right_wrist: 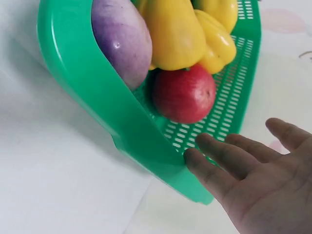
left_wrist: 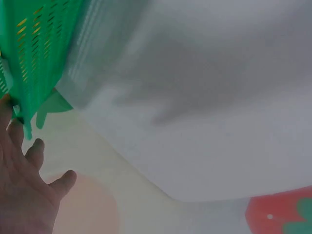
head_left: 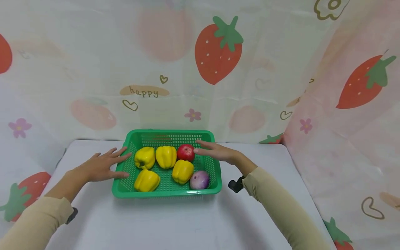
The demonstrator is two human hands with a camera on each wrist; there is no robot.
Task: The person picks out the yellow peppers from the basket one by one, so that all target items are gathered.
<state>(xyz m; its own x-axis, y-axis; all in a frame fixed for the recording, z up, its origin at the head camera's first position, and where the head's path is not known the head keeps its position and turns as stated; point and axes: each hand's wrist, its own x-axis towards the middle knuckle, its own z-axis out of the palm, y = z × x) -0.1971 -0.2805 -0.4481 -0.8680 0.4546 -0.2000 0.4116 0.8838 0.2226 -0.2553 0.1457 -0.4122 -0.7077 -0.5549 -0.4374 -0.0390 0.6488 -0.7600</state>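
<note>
Head view: pale fabric backdrop (head_left: 275, 41) printed with strawberries, hearts, small flowers and the word "happy", behind and to both sides. White tabletop (head_left: 150, 225) below it; far-left and far-right corners both visible.

Green plastic basket (head_left: 168, 195), one, slatted sides, by the tabletop's far edge, between its two far corners, a little nearer the far-left one. Beige sleeves (head_left: 278, 201), two, coming in over the tabletop's left and right edges.

Hands, two, neither gripping anything. Left hand (head_left: 101, 166): fingers extended and spread apart, thumb held away, tips at the basket's left rim; contact cannot be told. Right hand (head_left: 218, 152): fingers straight and apart, reaching over the basket's right rim toward its far-right corner; touch on the rim uncertain. Right wrist view shows gaps between these fingers, tips apart from the fruit.

Basket contents, six pieces. Yellow bell peppers (head_left: 166, 157), four: two along the far side, one toward the near-left corner, one right of centre. Purple-and-white vegetable (head_left: 199, 180), one, near-right corner. Round red fruit (head_left: 185, 152), one, far side, right of the peppers there.
</note>
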